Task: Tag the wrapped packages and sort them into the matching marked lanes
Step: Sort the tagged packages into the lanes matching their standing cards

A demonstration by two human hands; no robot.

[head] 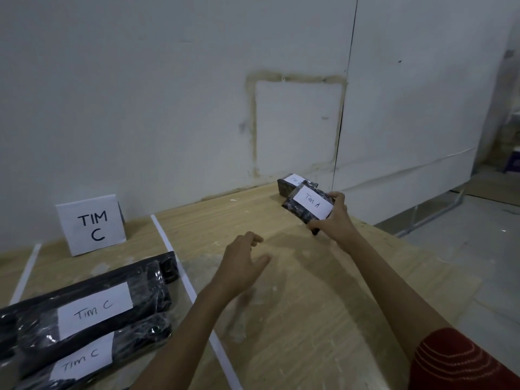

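A package [309, 205] tagged "Tim A" is gripped by the right hand [334, 220]; the left hand [242, 263] is relaxed over the wooden counter [309, 277], near a "TIM C" sign [91, 225].

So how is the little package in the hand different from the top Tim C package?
The Tim A package is small; the top Tim C package is long. The Tim A package is gripped, tilted, by the right hand; the top Tim C package lies flat, untouched, in the lane by the TIM C sign. Both have dark shiny wrap and a white handwritten label.
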